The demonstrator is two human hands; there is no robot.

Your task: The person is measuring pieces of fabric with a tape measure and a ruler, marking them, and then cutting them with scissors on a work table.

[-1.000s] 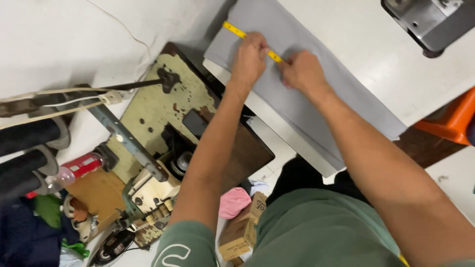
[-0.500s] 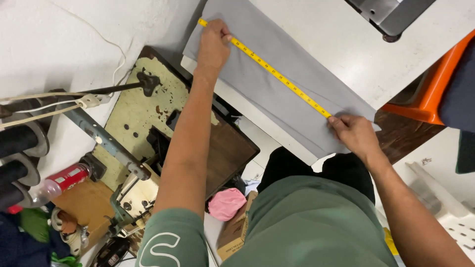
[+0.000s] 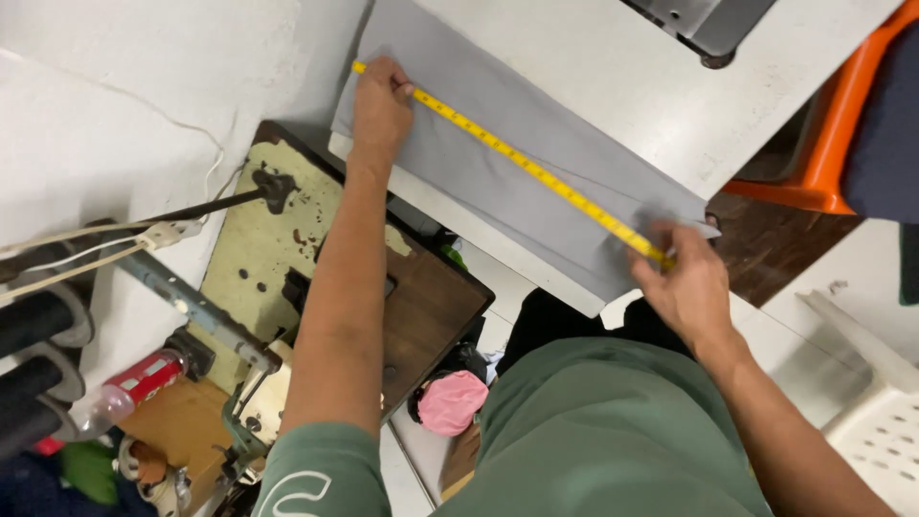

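**Head view: yellow tape pulled tight across a grey cloth**

So looking down from the head camera, the person had a yellow measuring tape (image 3: 522, 163) stretched straight across a strip of grey fabric (image 3: 498, 182) that lay flat on the white tabletop (image 3: 613, 86). The left hand (image 3: 381, 105) was pressed down on the far end of the cloth, fingers curled and pinning the start of the tape against it near the corner. The right hand (image 3: 682, 282) was at the near end, thumb and fingers pinching the tape right at the fabric's edge, close to the lip of the tabletop. The tape ran diagonally between both hands, taut and touching the cloth all the way.

Other stuff around: part of a grey sewing machine (image 3: 713, 24) at the top, an orange plastic chair (image 3: 823, 144) off to the right, and a white plastic chair (image 3: 876, 421) lower down. On the left sat a worn old machine base (image 3: 278, 249) in cream and brown, a red-labelled plastic bottle (image 3: 129, 388) beside it, and something pink (image 3: 452, 402) under the tabletop. Person wore a green shirt (image 3: 613, 431).
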